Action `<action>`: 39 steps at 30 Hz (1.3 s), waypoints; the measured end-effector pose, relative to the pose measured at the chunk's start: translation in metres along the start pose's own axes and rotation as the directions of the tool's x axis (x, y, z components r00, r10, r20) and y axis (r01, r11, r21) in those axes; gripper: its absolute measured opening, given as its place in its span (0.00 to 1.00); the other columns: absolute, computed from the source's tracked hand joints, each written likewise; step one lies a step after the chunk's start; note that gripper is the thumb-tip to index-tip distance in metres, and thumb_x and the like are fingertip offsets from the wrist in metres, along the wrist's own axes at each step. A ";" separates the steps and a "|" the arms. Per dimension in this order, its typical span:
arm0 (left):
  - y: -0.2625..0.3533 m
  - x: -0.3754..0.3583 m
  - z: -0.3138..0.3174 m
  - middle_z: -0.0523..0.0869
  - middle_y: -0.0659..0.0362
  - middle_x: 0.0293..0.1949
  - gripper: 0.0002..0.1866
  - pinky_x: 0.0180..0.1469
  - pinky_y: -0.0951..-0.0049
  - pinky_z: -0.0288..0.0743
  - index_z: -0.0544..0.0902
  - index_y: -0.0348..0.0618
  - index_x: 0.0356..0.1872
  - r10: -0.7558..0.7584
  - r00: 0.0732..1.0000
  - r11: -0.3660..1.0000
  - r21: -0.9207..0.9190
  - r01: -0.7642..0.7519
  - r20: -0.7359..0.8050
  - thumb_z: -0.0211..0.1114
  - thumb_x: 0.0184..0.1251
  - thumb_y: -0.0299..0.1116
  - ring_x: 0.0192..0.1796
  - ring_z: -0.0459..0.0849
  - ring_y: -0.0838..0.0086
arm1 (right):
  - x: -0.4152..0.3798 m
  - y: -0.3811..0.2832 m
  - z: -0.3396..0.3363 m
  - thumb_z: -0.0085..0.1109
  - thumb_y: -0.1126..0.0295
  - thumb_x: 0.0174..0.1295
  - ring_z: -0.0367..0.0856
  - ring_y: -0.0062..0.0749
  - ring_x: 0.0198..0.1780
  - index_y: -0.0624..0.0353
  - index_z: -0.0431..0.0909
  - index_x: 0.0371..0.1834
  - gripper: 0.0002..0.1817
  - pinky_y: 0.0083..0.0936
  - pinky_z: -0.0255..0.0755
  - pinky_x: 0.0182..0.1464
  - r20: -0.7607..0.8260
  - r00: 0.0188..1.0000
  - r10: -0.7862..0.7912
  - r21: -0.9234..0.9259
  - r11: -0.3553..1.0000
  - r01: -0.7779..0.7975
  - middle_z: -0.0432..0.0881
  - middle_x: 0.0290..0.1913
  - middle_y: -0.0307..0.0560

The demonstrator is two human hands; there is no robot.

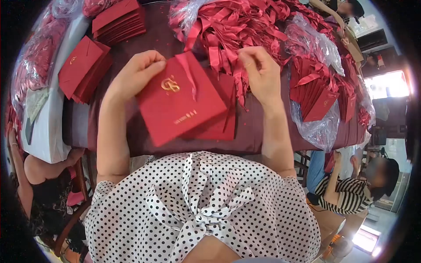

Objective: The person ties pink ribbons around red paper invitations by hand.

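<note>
My left hand (139,73) grips the top left corner of a red paper gift bag (175,109). The bag is tilted, its gold emblem facing up, with a red ribbon (187,74) hanging over its upper part. Beneath it, partly covered, more red gift bags (228,114) lie on the table. To the right, my right hand (262,74) is raised beside the ribbon heap (232,30), thumb and forefinger pinched together. Whether something thin is between those fingertips I cannot make out.
Stacks of red bags (85,65) stand at the left on the dark tablecloth (131,57). More bags (313,94) with ribbons lie at the right, near clear plastic (322,129). Wrapped red bundles (37,65) line the far left. Other people (351,184) sit on both sides.
</note>
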State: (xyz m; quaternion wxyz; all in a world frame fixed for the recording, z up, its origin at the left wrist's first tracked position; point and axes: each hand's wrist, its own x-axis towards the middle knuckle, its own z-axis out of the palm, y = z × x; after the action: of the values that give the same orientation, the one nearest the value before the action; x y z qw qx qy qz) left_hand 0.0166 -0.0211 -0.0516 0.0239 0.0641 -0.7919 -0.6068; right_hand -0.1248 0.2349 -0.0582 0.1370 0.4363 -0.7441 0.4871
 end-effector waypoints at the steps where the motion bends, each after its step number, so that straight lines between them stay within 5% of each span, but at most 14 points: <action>1: -0.007 0.003 -0.003 0.82 0.65 0.31 0.07 0.37 0.82 0.73 0.79 0.37 0.38 -0.097 0.995 0.984 -0.150 0.099 0.024 0.57 0.70 0.30 0.34 0.77 0.86 | 0.001 -0.001 -0.001 0.53 0.74 0.63 0.78 0.37 0.33 0.56 0.81 0.41 0.08 0.27 0.72 0.38 0.086 0.992 -0.096 -0.040 0.994 0.100 0.78 0.31 0.47; 5: -0.022 0.007 0.003 0.83 0.65 0.32 0.07 0.35 0.85 0.74 0.80 0.37 0.39 -0.165 0.972 0.836 -0.500 0.227 0.165 0.55 0.72 0.30 0.32 0.79 0.86 | 0.002 0.010 0.008 0.56 0.76 0.50 0.73 0.40 0.42 0.55 0.82 0.38 0.11 0.31 0.71 0.46 0.487 0.844 -0.225 -0.221 0.903 0.369 0.73 0.35 0.44; 6: -0.008 0.002 0.017 0.83 0.65 0.30 0.07 0.31 0.86 0.72 0.80 0.39 0.38 -0.261 0.962 0.810 -0.524 0.263 0.080 0.56 0.72 0.30 0.30 0.78 0.87 | 0.002 0.013 0.009 0.56 0.76 0.50 0.73 0.40 0.42 0.55 0.82 0.38 0.11 0.31 0.71 0.46 0.487 0.841 -0.234 -0.216 0.901 0.376 0.73 0.35 0.44; 10: -0.011 0.001 0.032 0.79 0.69 0.30 0.05 0.32 0.87 0.69 0.77 0.40 0.37 -0.117 0.989 0.911 -0.387 0.141 0.086 0.56 0.72 0.29 0.29 0.74 0.88 | 0.007 0.015 0.009 0.59 0.76 0.49 0.74 0.42 0.42 0.58 0.78 0.35 0.08 0.32 0.71 0.47 0.556 0.789 -0.262 -0.194 0.882 0.429 0.72 0.37 0.45; 15: -0.004 -0.003 0.042 0.74 0.71 0.30 0.04 0.38 0.87 0.67 0.74 0.42 0.35 -0.042 0.999 0.954 -0.297 0.046 0.020 0.57 0.71 0.29 0.34 0.71 0.90 | 0.007 0.013 -0.004 0.58 0.78 0.60 0.76 0.37 0.47 0.63 0.76 0.36 0.03 0.27 0.70 0.49 0.199 0.974 -0.110 0.043 0.994 0.103 0.76 0.48 0.47; 16: -0.003 -0.003 0.044 0.75 0.71 0.31 0.04 0.39 0.86 0.67 0.75 0.41 0.35 -0.025 0.999 0.957 -0.289 0.033 0.033 0.57 0.71 0.28 0.35 0.72 0.90 | 0.004 0.007 -0.003 0.59 0.74 0.60 0.74 0.37 0.49 0.61 0.76 0.37 0.04 0.30 0.68 0.53 0.128 0.988 0.083 0.346 0.930 -0.123 0.78 0.48 0.43; 19: 0.001 -0.003 0.049 0.78 0.70 0.35 0.04 0.45 0.84 0.69 0.78 0.36 0.40 0.039 0.998 0.982 -0.188 -0.028 0.057 0.57 0.70 0.26 0.40 0.74 0.87 | 0.006 -0.026 -0.017 0.60 0.71 0.59 0.72 0.38 0.50 0.57 0.77 0.34 0.04 0.32 0.62 0.58 0.331 0.921 -0.207 -0.087 0.965 0.248 0.79 0.39 0.39; 21: -0.006 -0.001 0.050 0.79 0.68 0.35 0.06 0.45 0.82 0.70 0.78 0.35 0.43 0.078 0.994 0.986 -0.156 -0.066 0.071 0.57 0.69 0.25 0.40 0.74 0.86 | 0.003 -0.045 -0.008 0.60 0.69 0.58 0.70 0.40 0.51 0.55 0.76 0.33 0.04 0.35 0.61 0.58 0.511 0.804 -0.305 -0.107 0.905 0.412 0.77 0.38 0.40; 26: -0.014 -0.001 0.049 0.82 0.62 0.47 0.15 0.56 0.79 0.70 0.77 0.34 0.55 0.046 0.994 0.989 -0.148 -0.032 0.095 0.56 0.69 0.23 0.51 0.77 0.81 | 0.008 -0.050 0.014 0.58 0.68 0.61 0.70 0.44 0.54 0.58 0.74 0.39 0.07 0.39 0.61 0.60 0.611 0.720 -0.329 0.152 0.941 0.302 0.76 0.42 0.45; 28: -0.013 0.001 0.045 0.82 0.58 0.52 0.20 0.59 0.77 0.69 0.74 0.35 0.61 0.094 0.982 0.972 -0.228 -0.055 0.165 0.56 0.68 0.23 0.55 0.77 0.79 | 0.010 -0.036 0.023 0.56 0.68 0.63 0.70 0.49 0.55 0.59 0.75 0.43 0.09 0.38 0.62 0.60 0.525 0.810 -0.263 0.118 0.964 0.237 0.78 0.44 0.48; 31: -0.008 -0.002 0.044 0.80 0.64 0.39 0.23 0.47 0.82 0.70 0.70 0.37 0.64 0.006 0.985 0.945 -0.323 0.050 0.170 0.59 0.68 0.25 0.43 0.76 0.83 | 0.024 -0.024 0.013 0.51 0.64 0.70 0.79 0.45 0.47 0.61 0.72 0.40 0.10 0.36 0.70 0.54 0.298 0.954 -0.018 0.238 0.970 -0.056 0.81 0.42 0.52; 32: -0.006 -0.002 0.042 0.77 0.67 0.34 0.24 0.42 0.84 0.69 0.69 0.38 0.65 0.001 0.979 0.953 -0.296 0.061 0.204 0.60 0.68 0.26 0.38 0.74 0.86 | 0.023 -0.025 0.008 0.50 0.63 0.71 0.80 0.42 0.42 0.59 0.71 0.38 0.11 0.40 0.74 0.52 0.197 0.970 0.143 0.644 0.727 -0.237 0.79 0.34 0.46; 35: -0.006 -0.004 0.042 0.70 0.71 0.29 0.26 0.37 0.86 0.64 0.69 0.40 0.66 -0.001 0.984 0.944 -0.323 0.061 0.180 0.61 0.68 0.28 0.33 0.68 0.89 | 0.021 -0.019 -0.040 0.50 0.64 0.71 0.71 0.29 0.29 0.57 0.71 0.39 0.09 0.48 0.77 0.50 -0.006 0.973 0.232 0.909 0.408 -0.092 0.65 0.24 0.35; 39: -0.014 -0.003 0.043 0.71 0.72 0.29 0.23 0.37 0.86 0.65 0.71 0.40 0.64 0.047 0.989 0.950 -0.311 0.000 0.143 0.61 0.68 0.29 0.33 0.69 0.88 | 0.010 -0.024 -0.072 0.49 0.69 0.72 0.67 0.21 0.25 0.59 0.72 0.40 0.06 0.21 0.69 0.33 -0.229 0.966 0.123 0.526 0.850 0.016 0.75 0.31 0.41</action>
State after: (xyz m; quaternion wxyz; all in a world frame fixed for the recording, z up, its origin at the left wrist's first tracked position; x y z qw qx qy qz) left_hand 0.0158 0.0168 -0.0761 -0.0182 0.0044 -0.6869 -0.7265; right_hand -0.1276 0.2868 -0.0022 0.0933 0.3699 -0.5716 0.7265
